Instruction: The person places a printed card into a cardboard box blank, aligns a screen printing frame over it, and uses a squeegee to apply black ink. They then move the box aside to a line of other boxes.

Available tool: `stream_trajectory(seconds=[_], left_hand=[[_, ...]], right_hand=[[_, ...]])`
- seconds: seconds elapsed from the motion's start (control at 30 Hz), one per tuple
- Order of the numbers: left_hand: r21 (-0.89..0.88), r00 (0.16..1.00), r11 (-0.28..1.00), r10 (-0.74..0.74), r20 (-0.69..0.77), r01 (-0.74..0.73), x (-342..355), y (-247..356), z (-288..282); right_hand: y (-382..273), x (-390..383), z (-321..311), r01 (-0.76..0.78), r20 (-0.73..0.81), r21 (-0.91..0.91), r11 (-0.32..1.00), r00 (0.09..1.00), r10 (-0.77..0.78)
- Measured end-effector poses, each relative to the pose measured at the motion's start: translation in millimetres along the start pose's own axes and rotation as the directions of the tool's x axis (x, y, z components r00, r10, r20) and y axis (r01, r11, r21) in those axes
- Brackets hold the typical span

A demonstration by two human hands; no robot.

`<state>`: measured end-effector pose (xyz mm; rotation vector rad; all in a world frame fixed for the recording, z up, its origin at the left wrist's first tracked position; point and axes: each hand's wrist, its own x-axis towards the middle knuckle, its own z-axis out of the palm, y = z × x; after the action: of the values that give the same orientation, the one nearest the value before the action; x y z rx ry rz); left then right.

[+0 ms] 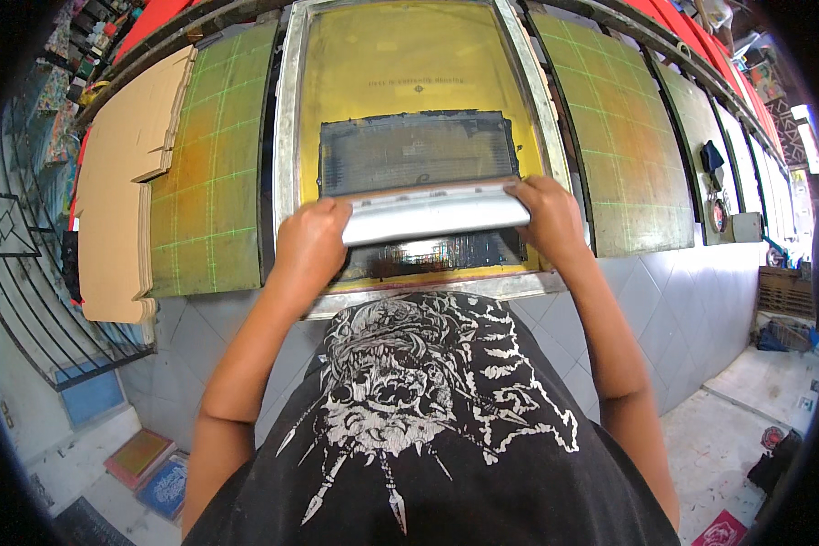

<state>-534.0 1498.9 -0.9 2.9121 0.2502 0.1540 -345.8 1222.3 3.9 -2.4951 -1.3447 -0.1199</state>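
A wide squeegee with a silver metal handle (439,217) lies crosswise over a yellow printing screen (400,55). My left hand (313,238) is closed round its left end, and my right hand (550,220) grips the right end. Beyond the squeegee, a thin dark film of ink (409,150) covers a rectangle of the mesh. On the near side, wet black ink (428,256) shines in the light. The squeegee's blade is hidden beneath the handle. A pale metal frame (288,109) borders the screen.
Green boards with bright grid lines flank the screen, one on the left (218,155) and one on the right (614,136). Stacked tan cardboard (123,173) overlaps the left board. Grey tiles (646,291) face the bench below. A black metal railing (41,309) stands at far left.
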Motion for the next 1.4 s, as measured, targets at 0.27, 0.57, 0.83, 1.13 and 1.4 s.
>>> stream_trajectory(seconds=[0.27, 0.57, 0.83, 1.13, 1.4], left_hand=[[-0.081, 0.997, 0.995, 0.044, -0.059, -0.049, -68, 29, 0], [-0.110, 0.999, 0.993, 0.032, 0.002, -0.032, -71, 33, -13], [-0.245, 0.999, 0.969, 0.038, 0.011, -0.034, -75, 35, -21], [-0.243, 0.997, 0.969, 0.027, -0.075, -0.044, -101, 43, 1], [-0.292, 1.000, 0.956, 0.000, -0.016, -0.004, -109, 47, -1]], right_hand=[[-41, -70, -10, -0.049, -0.016, 0.015, 0.999, 0.999, 0.049], [-47, -77, -18, -0.066, 0.013, 0.042, 0.997, 0.998, 0.065], [-43, -82, -21, -0.052, 0.049, 0.086, 0.995, 0.998, 0.048], [-50, -105, -11, -0.037, 0.007, 0.127, 0.991, 0.999, 0.036], [-49, -111, -12, -0.022, 0.011, 0.220, 0.975, 1.000, 0.020]])
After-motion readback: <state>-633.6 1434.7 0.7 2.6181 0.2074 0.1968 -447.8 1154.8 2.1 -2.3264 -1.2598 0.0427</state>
